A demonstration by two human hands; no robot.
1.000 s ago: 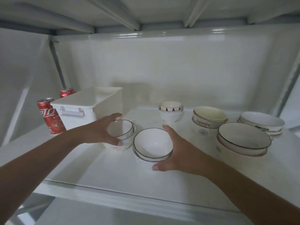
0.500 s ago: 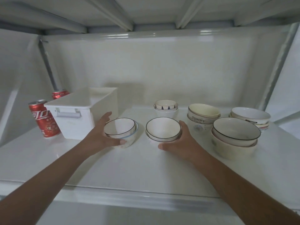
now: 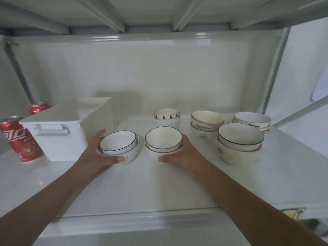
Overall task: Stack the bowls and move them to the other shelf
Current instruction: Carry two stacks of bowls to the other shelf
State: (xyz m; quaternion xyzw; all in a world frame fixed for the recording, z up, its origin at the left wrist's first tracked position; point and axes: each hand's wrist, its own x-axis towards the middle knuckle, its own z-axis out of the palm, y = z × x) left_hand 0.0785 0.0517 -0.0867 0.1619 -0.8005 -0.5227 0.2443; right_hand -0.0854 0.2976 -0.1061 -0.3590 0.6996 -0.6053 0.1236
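Note:
Two small stacks of white bowls stand side by side on the white shelf (image 3: 134, 189). My left hand (image 3: 96, 153) grips the left stack (image 3: 119, 145), whose top bowl has a dark rim and sits tilted in a blue-rimmed bowl. My right hand (image 3: 182, 154) grips the middle stack (image 3: 163, 141), thumb in front and fingers round its right side. Behind and to the right stand more stacks: a small patterned one (image 3: 166, 117), a cream "SUNNY" one (image 3: 205, 124), a large dark-rimmed one (image 3: 239, 142) and a far-right one (image 3: 253, 121).
A white lidded box (image 3: 58, 132) with a handle stands left of my left hand. Two red cans (image 3: 21, 139) (image 3: 40, 107) stand beside and behind it. The shelf above hangs low overhead, and metal posts frame both sides.
Both hands have carried their stacks farther back on the shelf, and the two stacks now stand a little apart. The view has shifted left and pulled back.

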